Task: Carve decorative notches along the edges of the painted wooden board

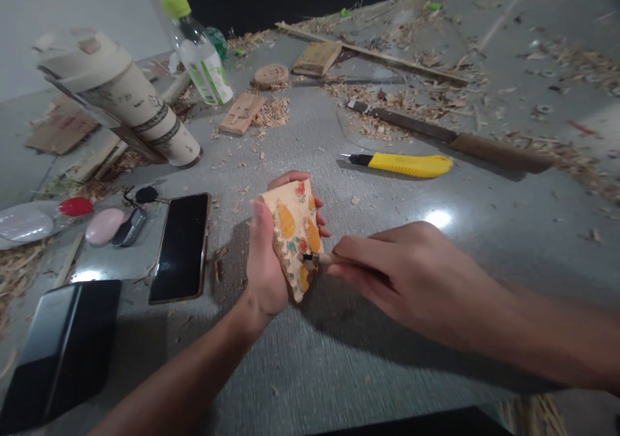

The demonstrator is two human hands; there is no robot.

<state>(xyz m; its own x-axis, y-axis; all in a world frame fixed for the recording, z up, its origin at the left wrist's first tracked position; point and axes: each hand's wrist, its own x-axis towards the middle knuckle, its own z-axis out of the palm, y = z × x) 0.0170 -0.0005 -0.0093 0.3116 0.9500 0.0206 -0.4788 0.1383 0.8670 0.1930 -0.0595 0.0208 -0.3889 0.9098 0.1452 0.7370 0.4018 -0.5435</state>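
Observation:
My left hand (265, 252) is wrapped round a roughly triangular wooden carving (290, 207), with its thumb along the left edge and its fingertips showing at the right. Orange shapes, red flower-like marks and green bits decorate the pale face, and the lower left edge looks scalloped. In my right hand (397, 265), a slim carving tool (327, 258) with a pale wooden handle is pinched. Its dark metal tip touches the lower part of the carving; the exact shape of the tip is too small to tell.
A yellow utility knife (409, 165) and a long-bladed knife (426, 126) lie beyond my hands. To the left are a phone (180, 249), a black case (61, 352), a tumbler (130, 100) and a bottle (203, 61). Carved wooden pieces (243, 113) and shavings lie at the back.

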